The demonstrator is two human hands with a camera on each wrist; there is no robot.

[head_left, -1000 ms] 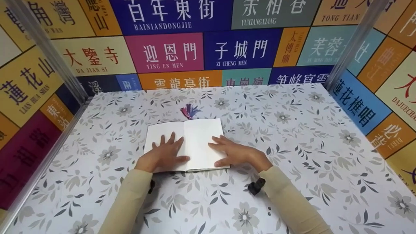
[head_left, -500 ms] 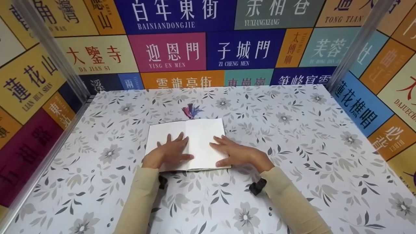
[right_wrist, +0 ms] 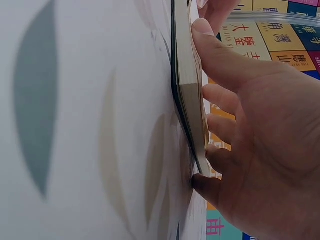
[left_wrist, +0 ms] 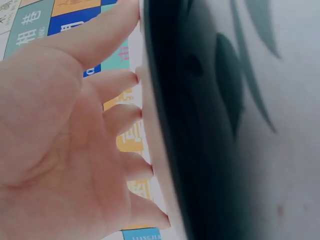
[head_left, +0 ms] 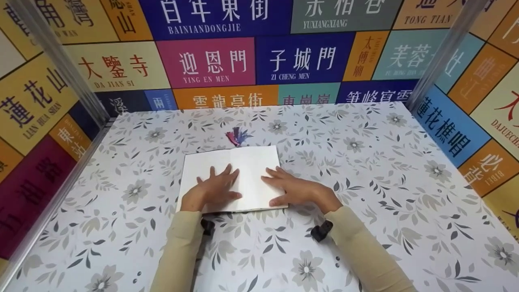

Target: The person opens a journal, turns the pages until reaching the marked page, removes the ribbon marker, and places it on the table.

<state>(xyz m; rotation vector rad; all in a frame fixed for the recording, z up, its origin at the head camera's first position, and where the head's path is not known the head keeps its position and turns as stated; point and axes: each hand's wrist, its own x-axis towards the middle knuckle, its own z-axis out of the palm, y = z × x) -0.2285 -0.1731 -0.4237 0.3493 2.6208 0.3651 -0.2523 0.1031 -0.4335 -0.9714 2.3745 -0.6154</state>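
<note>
An open book [head_left: 253, 162] with blank white pages lies flat in the middle of the table. My left hand [head_left: 215, 188] rests spread on the left page, its fingertips pointing toward the fold. On the right page lies my right hand [head_left: 294, 188], fingers fanned out and touching near the outer edge. In the left wrist view, the fingertips [left_wrist: 131, 112] press on the page above the book's dark cover edge [left_wrist: 167, 125]. The right wrist view shows the thick page block [right_wrist: 189, 75] side-on, with the thumb [right_wrist: 215, 47] on top. Neither hand grips anything.
A pink and blue tassel [head_left: 238, 136] lies just beyond the book's top edge. The table [head_left: 357, 243] has a white cover with grey leaves and flowers. Colourful sign-patterned walls [head_left: 211, 61] stand behind and at both sides, with clear posts [head_left: 442, 56] at the corners.
My left hand has slid a little to the right across the left page, toward the fold. The right hand stays almost where it was, and the book remains open.
</note>
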